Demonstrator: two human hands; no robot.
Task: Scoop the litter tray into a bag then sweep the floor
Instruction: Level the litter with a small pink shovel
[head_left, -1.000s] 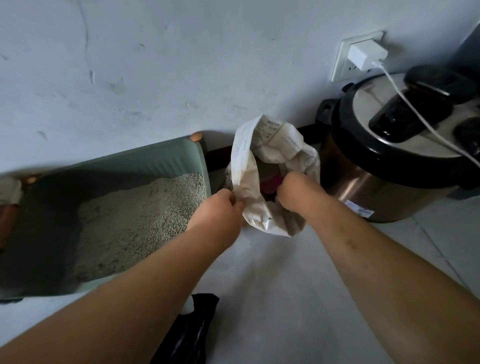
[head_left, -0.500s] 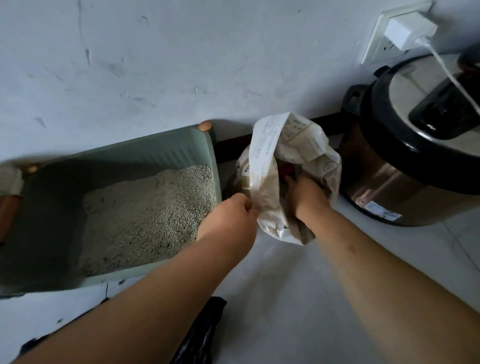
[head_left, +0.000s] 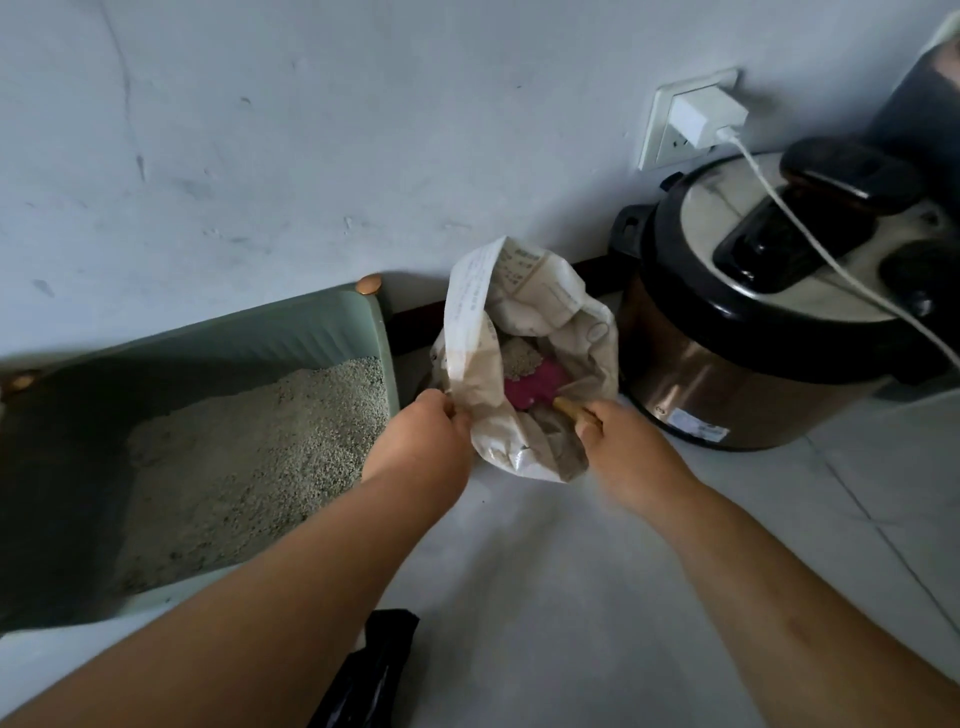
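While the left hand (head_left: 441, 426) pinches the white bag (head_left: 524, 332) open beside the litter tray (head_left: 311, 332), the right hand (head_left: 618, 436) grips a pink scoop (head_left: 535, 387) inside it — some litter bagged, tray still full — sweeping looks unstarted.

My bag (head_left: 524, 447) sits on the floor (head_left: 597, 571) against the wall (head_left: 311, 156), tray (head_left: 322, 332) to its left, cooker (head_left: 727, 384) right, scoop (head_left: 535, 387) inside.

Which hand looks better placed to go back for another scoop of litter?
The right hand: it already grips the scoop's wooden handle inside the bag, while the left hand is busy holding the bag's edge open.
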